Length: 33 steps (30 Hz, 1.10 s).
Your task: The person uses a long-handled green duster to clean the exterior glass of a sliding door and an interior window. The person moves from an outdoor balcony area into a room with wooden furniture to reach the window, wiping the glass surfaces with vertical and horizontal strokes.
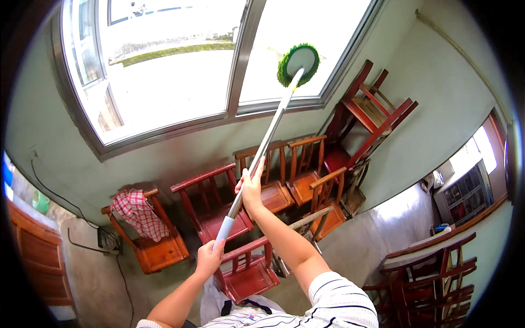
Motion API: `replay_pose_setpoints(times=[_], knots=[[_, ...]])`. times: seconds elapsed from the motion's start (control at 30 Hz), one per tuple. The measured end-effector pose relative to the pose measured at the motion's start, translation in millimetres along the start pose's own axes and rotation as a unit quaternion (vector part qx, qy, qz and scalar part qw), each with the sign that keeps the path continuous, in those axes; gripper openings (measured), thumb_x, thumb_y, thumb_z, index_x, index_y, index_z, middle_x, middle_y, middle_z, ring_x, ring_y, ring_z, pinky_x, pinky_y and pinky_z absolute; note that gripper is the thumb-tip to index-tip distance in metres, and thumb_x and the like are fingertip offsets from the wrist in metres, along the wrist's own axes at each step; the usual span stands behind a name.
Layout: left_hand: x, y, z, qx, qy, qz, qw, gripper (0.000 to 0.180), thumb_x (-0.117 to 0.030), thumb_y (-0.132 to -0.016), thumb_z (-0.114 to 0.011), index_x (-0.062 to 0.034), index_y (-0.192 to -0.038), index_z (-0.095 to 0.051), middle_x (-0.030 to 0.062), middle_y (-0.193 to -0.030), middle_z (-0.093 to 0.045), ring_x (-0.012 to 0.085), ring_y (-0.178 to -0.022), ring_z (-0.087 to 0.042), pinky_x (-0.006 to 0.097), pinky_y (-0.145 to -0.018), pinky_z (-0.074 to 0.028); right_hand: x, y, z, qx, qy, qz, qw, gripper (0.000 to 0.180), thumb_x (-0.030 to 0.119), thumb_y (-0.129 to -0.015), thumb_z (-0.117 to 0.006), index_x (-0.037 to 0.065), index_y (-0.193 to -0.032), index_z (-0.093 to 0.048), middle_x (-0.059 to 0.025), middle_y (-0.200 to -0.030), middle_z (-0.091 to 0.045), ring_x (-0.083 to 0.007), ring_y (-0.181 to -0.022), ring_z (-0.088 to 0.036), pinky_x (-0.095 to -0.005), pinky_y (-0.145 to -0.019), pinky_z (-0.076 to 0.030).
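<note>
A long-handled mop with a round green microfibre head slants up and away from me. Its head is against or just before the right pane of the window; I cannot tell whether it touches. My left hand is closed around the pale grey grip at the lower end of the pole. Higher up, my right hand wraps round the metal shaft. Both arms reach forward over the wooden chairs.
Wooden chairs line the wall below the window, among them a red chair close before me. A checked cloth hangs over the left chair. Stacked chairs stand in the right corner. A black cable runs along the floor at left.
</note>
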<state>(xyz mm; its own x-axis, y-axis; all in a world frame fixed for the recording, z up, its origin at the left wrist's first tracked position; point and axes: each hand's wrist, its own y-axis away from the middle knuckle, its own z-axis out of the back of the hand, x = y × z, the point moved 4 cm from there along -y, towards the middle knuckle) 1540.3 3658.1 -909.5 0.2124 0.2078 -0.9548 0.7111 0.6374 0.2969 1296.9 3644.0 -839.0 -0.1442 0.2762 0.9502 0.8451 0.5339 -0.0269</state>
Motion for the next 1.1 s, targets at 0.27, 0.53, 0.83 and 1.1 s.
replay_pose_setpoints(times=[0.27, 0.53, 0.83, 1.1], knots=[[-128, -33, -27, 0.101, 0.158, -0.102, 0.977, 0.042, -0.043, -0.097, -0.047, -0.0093, -0.073, -0.048, -0.0027, -0.058, -0.043, 0.0058, -0.044, -0.038, 0.022, -0.039, -0.028, 188, -41, -83, 0.081, 0.161, 0.220, 0.959, 0.072, 0.011, -0.095, -0.039, 0.015, -0.149, 0.008, -0.0203, -0.095, -0.057, -0.0121, -0.044, -0.048, -0.0261, -0.037, -0.043], [-315, -162, -67, 0.171, 0.102, -0.146, 0.969, 0.048, -0.055, -0.093, -0.047, -0.0115, -0.073, -0.049, -0.0019, -0.057, -0.043, 0.0077, -0.041, -0.037, 0.024, -0.040, -0.029, 337, -203, -101, -0.109, 0.388, 0.341, 0.849, 0.069, 0.011, -0.094, -0.036, 0.011, -0.149, 0.005, -0.0150, -0.079, -0.062, -0.0179, -0.053, -0.060, -0.0298, -0.049, -0.053], [-225, -199, -62, 0.144, 0.063, -0.108, 0.982, 0.049, -0.050, -0.092, -0.053, -0.0098, -0.064, -0.047, -0.0031, -0.054, -0.041, 0.0068, -0.039, -0.036, 0.024, -0.036, -0.027, 217, -219, -30, -0.105, 0.237, 0.200, 0.945, 0.071, 0.006, -0.092, -0.035, 0.016, -0.148, 0.009, -0.0166, -0.080, -0.059, -0.0198, -0.050, -0.057, -0.0330, -0.045, -0.050], [-89, -151, -33, 0.056, -0.119, -0.074, 0.989, 0.049, -0.043, -0.092, -0.054, -0.0006, -0.069, -0.060, 0.0070, -0.057, -0.055, 0.0138, -0.053, -0.051, 0.033, -0.053, -0.042, 12, -162, 46, -0.119, 0.129, 0.045, 0.983, 0.072, 0.014, -0.096, -0.040, 0.021, -0.148, 0.010, -0.0142, -0.075, -0.056, -0.0167, -0.046, -0.052, -0.0313, -0.041, -0.049]])
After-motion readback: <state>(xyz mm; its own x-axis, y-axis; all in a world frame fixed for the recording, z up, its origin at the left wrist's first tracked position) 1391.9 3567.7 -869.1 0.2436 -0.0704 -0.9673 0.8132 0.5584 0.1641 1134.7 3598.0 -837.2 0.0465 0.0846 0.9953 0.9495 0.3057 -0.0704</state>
